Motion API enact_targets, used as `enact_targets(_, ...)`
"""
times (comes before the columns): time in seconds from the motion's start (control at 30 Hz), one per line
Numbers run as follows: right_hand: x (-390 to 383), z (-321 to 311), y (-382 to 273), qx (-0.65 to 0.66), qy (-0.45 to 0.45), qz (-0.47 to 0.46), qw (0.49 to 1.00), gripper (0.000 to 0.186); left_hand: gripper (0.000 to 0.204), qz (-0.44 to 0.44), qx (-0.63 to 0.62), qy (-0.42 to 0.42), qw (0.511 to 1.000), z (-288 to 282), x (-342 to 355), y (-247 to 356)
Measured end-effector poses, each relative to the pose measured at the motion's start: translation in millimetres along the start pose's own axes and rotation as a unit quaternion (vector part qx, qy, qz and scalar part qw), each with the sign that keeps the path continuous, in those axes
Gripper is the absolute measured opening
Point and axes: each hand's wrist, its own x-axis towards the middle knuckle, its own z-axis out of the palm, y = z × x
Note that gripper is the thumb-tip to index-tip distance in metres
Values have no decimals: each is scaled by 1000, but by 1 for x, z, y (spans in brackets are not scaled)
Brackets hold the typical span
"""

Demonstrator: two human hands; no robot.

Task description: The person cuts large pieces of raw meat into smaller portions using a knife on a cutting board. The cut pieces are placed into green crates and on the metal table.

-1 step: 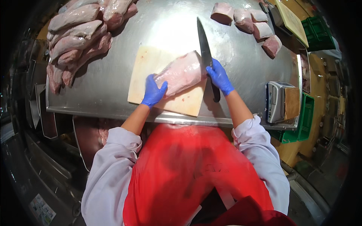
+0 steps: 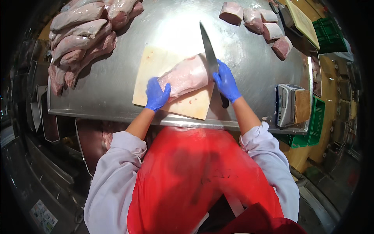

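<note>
A thick pale-pink slab of meat (image 2: 186,77) lies slantwise on a cream cutting board (image 2: 146,74), its far right end jutting toward the board's edge. My left hand (image 2: 156,94), in a blue glove, grips the slab's near left end, thumb on top and the other fingers along its side. My right hand (image 2: 227,81), gloved too, is closed around the dark handle of a long knife (image 2: 208,45). The blade points away from me and leans left, right beside the slab's right end. Whether its edge touches the meat I cannot tell.
Long pieces of meat (image 2: 80,39) are heaped at the steel table's (image 2: 97,91) far left. Several cut chunks (image 2: 254,21) sit at the far right. A scale (image 2: 286,105) stands at the near right, with green crates (image 2: 317,121) beyond the edge. Below the table at left is a meat tray (image 2: 87,144).
The knife's tip has swung slightly left and nearer to me. Both hands have shifted only a little, and the slab stays in about the same place.
</note>
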Motion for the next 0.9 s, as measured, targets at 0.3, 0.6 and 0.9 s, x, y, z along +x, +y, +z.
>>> enact_targets(0.3,-49,-12,-129,-90,-301,190,930,18,91,214,221,-64,949,-21,8,44)
enact_targets(0.6,-52,-1,-160,-104,-308,250,912,16,84,205,213,-105,949,-31,20,43)
enact_targets(0.9,8,60,-144,-73,-320,331,885,23,78,175,220,-123,952,-36,25,47)
